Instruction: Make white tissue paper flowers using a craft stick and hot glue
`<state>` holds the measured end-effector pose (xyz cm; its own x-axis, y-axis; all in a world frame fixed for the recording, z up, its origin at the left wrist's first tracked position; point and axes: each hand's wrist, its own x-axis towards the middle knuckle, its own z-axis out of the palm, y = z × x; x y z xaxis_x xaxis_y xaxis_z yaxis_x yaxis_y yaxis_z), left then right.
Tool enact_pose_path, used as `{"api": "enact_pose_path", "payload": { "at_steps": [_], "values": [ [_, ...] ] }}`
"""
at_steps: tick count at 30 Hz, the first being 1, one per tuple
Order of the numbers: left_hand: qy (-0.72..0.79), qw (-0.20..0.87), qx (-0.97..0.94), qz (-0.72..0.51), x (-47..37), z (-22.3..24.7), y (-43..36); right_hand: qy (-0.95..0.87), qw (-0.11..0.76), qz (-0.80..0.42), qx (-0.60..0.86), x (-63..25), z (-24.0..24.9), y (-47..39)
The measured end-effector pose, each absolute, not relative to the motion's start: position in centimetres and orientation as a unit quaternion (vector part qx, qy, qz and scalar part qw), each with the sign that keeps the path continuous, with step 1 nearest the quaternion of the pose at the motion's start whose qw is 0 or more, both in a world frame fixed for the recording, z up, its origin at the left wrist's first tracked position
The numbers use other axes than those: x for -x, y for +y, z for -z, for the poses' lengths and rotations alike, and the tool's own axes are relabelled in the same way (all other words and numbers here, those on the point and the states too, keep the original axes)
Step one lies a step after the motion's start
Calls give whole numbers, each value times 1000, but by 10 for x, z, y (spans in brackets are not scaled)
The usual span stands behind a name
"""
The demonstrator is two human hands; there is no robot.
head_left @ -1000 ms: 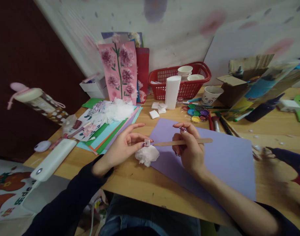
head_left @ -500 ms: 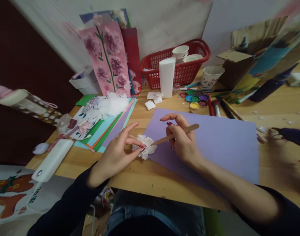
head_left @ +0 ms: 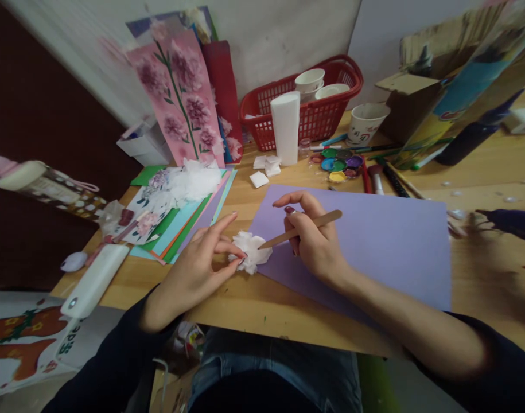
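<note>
A white crumpled paper flower [head_left: 250, 251] lies at the lower left corner of a purple sheet [head_left: 387, 246], partly over the wooden table. My left hand [head_left: 197, 261] pinches the flower's left side between thumb and finger. In my right hand [head_left: 318, 241] is a wooden stick [head_left: 283, 237], held like a pen, its pointed end at the flower's middle and its rounded end sticking out to the upper right. My right index finger is curved above the stick.
Coloured papers [head_left: 171, 235] with white tissue [head_left: 193, 182] on them lie at the left. Behind stand a red basket [head_left: 318, 117], a white roll [head_left: 285, 129] and a paper cup [head_left: 366, 125]. A paint palette [head_left: 337, 165], brushes and a glue gun [head_left: 514, 226] are at the right.
The camera view has shifted slightly. My left thumb and finger have moved to the flower's left edge, and the stick's tip still points at its middle.
</note>
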<state>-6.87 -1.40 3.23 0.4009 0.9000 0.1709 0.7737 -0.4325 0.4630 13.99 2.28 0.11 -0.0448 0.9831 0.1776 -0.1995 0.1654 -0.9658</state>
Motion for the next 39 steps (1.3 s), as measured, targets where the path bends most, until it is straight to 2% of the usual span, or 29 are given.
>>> {"api": "enact_pose_path", "payload": {
  "at_steps": [7, 14, 27, 39],
  "values": [
    [438, 70, -885, -142, 64, -38, -13, -525, 575, -497, 382, -141, -1, 22],
    [407, 42, -903, -130, 65, -35, -17, -568, 534, -513, 359, -140, 1, 16],
    [383, -13, -906, -183, 70, -28, -19, -711, 478, -406, 319, -141, 5, 12],
    [380, -24, -903, -200, 73, -23, -19, -733, 440, -400, 332, -139, 5, 10]
  ]
}}
